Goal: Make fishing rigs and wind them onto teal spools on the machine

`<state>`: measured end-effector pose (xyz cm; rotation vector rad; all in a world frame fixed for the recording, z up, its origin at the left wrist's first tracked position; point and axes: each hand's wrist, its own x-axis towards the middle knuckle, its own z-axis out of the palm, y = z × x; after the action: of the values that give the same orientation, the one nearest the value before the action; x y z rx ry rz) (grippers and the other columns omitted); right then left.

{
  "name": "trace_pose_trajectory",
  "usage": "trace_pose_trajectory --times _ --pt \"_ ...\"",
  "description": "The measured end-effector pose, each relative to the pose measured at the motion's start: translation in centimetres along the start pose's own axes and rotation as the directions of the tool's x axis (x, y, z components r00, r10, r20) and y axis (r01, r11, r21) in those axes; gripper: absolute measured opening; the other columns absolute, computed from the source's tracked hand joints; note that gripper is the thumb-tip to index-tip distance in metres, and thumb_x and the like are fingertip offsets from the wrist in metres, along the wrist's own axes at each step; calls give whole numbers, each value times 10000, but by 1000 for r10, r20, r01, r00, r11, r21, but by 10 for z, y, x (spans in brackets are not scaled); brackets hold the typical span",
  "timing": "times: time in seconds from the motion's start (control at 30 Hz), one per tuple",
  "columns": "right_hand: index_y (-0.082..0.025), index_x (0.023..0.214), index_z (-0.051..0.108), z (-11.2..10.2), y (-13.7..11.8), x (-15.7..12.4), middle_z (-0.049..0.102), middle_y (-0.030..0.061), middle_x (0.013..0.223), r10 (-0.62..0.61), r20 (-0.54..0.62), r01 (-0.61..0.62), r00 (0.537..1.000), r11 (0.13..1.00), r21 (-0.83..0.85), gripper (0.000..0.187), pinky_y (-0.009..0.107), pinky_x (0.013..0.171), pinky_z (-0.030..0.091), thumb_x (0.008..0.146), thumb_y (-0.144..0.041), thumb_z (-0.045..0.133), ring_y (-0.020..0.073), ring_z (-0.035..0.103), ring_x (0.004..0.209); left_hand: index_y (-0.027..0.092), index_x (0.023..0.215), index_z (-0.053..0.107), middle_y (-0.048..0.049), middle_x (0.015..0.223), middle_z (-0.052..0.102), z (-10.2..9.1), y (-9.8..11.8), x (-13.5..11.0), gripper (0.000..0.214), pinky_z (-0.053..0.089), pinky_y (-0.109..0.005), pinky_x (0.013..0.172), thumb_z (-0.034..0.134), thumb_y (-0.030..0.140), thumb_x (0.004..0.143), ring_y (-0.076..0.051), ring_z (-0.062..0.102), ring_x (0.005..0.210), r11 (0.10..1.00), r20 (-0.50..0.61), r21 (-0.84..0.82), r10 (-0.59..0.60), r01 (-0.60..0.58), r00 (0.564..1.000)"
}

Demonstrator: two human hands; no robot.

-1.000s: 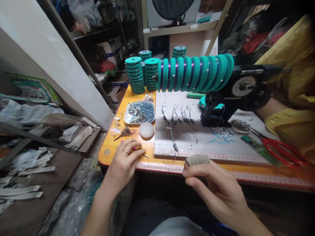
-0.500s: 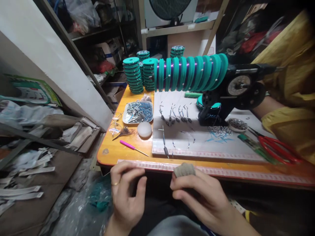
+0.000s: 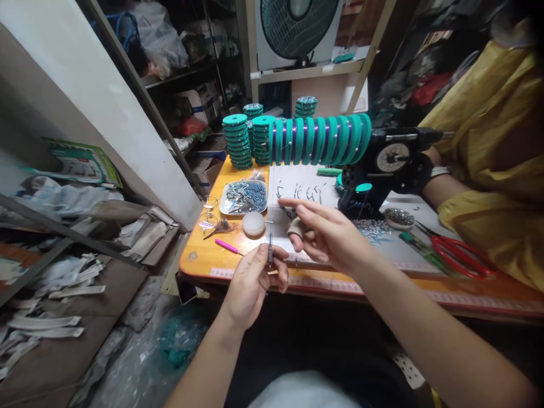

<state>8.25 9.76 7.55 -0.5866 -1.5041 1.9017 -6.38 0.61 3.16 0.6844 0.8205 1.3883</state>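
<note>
My left hand (image 3: pixel 255 277), at the table's front edge, pinches a small fishing sinker rig (image 3: pixel 270 249) with a slim bluish stem pointing up and a dark lower part between thumb and fingers. My right hand (image 3: pixel 318 229) hovers just right of it over the white board (image 3: pixel 361 258). Its forefinger is stretched to the left and the fingers are apart, with nothing visible in them. A beige cloth wrap (image 3: pixel 296 228) is around one digit of it. Behind that hand, several dark rigs (image 3: pixel 314 195) lie on the board, partly hidden. Thin lines run up towards a row of teal foam spools (image 3: pixel 318 140).
The spools sit on a black winding machine (image 3: pixel 391 161); a co-worker's arm (image 3: pixel 446 190) is behind it. On the table are a tray of blue pieces (image 3: pixel 244 197), a white round disc (image 3: pixel 254 224), a pink-handled tool (image 3: pixel 226 245), red scissors (image 3: pixel 461 258) and a bowl of beads (image 3: pixel 398 217).
Both hands have moved up from the table's front edge towards the board. My left hand, empty before, now holds a rig. The camera view has shifted slightly.
</note>
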Motion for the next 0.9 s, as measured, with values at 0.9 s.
trace_pose_trajectory --times 0.9 --pt "-182 653 390 3 3 32 546 -41 460 223 253 -306 941 880 363 394 102 232 210 895 -446 556 20 333 225 151 798 528 5 407 575 10 -25 -39 383 338 -130 257 485 504 941 -82 440 242 976 24 -66 -206 207 978"
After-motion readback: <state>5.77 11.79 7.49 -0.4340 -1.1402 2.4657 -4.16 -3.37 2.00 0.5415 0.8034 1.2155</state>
